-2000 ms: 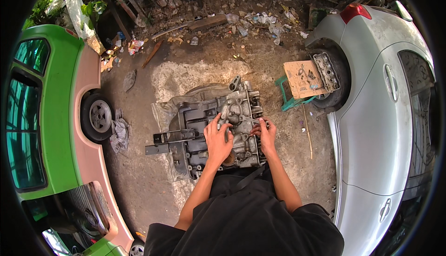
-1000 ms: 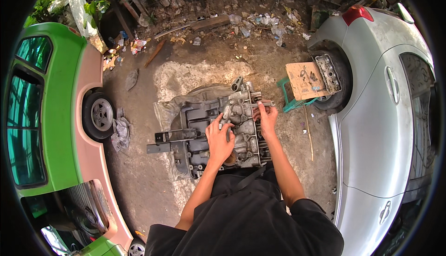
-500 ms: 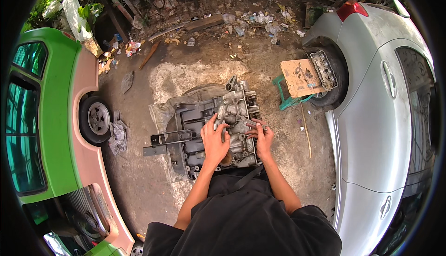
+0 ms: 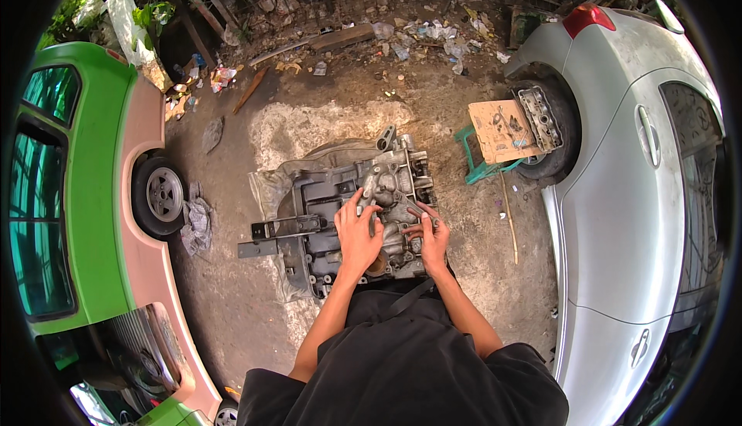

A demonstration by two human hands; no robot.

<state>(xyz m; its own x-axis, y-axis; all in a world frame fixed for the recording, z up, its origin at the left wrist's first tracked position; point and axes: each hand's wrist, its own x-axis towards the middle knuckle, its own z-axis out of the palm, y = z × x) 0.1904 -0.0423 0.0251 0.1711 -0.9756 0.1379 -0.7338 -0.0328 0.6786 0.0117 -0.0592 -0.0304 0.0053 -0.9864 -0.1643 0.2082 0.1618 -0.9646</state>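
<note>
An engine block [image 4: 321, 178] of grey, oily metal lies in front of me. My left hand [image 4: 358, 234] rests over its middle, index finger stretched along the metal. The thumb and other fingers curl round a small grey part that I cannot make out. Just right of it, my right hand [image 4: 433, 236] is closed on a slim grey metal wrench [image 4: 417, 209], which slants up and left over the block's right side. The wrench's far end is hard to tell from the engine metal.
A grey sheet [image 4: 265, 194] lies under the engine, and a flat metal bar [image 4: 257, 249] sticks out left. To the right, a green stool [image 4: 466, 146] bears cardboard [image 4: 495, 128] and a metal engine part [image 4: 541, 119]. A green-and-pink vehicle [image 4: 127, 217] and a silver car [image 4: 610, 217] flank me.
My right hand has shifted slightly left and toward me, and the wrench in it now slants more steeply. My left hand has stayed in place.
</note>
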